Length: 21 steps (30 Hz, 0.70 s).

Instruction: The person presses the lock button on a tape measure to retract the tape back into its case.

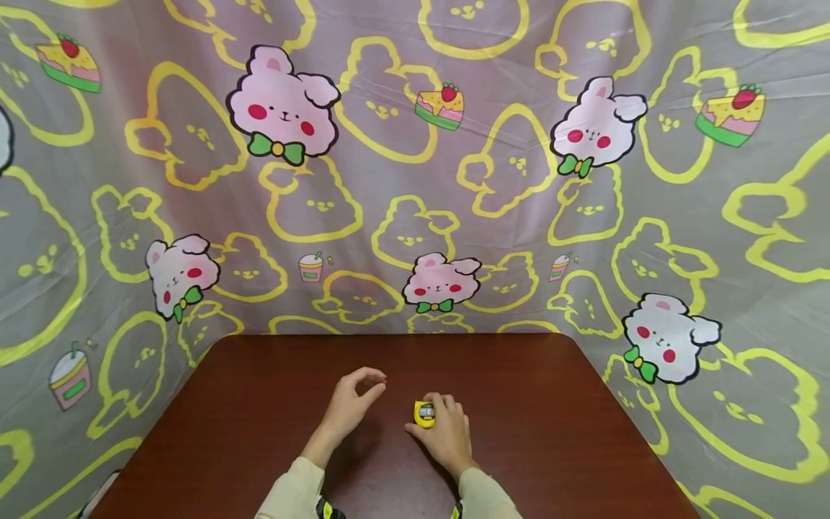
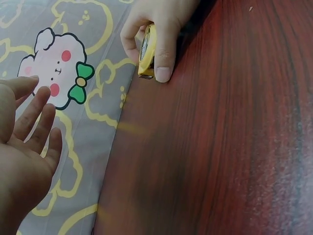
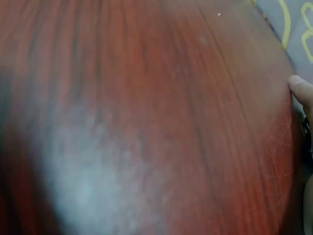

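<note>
A yellow tape measure (image 1: 424,414) with a grey label is gripped by my right hand (image 1: 447,431), just above or on the brown table; whether it touches the wood I cannot tell. In the left wrist view, the thumb and fingers lie on opposite sides of the tape measure (image 2: 147,51). Left of it, my left hand (image 1: 351,401) hovers over the table with relaxed, slightly bent fingers and nothing in them. Only the thumb (image 3: 302,90) of my right hand shows clearly at the right wrist view's edge.
The dark reddish-brown wooden table (image 1: 259,389) has rounded far corners. Behind it and along both sides hangs a grey-pink cloth (image 1: 512,238) printed with rabbits, cake slices and cups. Light sleeves (image 1: 295,491) cover both forearms.
</note>
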Motion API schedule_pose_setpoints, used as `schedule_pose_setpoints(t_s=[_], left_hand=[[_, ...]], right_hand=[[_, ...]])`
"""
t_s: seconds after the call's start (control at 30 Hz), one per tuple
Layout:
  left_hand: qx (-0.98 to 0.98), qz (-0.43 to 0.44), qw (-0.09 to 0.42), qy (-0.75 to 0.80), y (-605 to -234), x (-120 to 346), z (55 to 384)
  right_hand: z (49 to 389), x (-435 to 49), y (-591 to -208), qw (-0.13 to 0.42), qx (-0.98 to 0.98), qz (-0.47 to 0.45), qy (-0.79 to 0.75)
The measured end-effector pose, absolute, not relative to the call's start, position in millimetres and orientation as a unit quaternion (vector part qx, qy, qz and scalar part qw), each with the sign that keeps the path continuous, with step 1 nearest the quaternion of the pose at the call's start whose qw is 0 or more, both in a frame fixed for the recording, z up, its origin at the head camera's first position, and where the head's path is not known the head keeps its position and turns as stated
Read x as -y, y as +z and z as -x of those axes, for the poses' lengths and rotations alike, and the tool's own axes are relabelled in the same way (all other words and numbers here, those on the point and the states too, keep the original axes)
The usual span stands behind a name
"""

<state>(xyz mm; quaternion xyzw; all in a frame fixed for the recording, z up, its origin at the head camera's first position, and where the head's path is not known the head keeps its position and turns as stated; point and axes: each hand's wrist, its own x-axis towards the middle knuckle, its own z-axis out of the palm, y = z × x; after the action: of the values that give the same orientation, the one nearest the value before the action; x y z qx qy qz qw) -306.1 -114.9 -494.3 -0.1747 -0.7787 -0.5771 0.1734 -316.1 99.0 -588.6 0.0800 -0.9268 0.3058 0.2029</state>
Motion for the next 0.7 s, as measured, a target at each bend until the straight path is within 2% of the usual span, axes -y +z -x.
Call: schedule_pose_setpoints(t_s=[0.1,0.33,0.7], left_hand=[[0.777,0.179,0.167,-0.581,-503,117,313],[0.782,0.173,0.175,-0.573,-486,112,296],[0.783,0.184,0.155,-0.573,-516,125,316]], right_hand=[[317,-98,-589,0.203,0.929,-0.077,0.3],[317,-99,-590,0.202,0.93,-0.076,0.296],[317,-100,-586,0.199,0.921,-0.076,0.326]])
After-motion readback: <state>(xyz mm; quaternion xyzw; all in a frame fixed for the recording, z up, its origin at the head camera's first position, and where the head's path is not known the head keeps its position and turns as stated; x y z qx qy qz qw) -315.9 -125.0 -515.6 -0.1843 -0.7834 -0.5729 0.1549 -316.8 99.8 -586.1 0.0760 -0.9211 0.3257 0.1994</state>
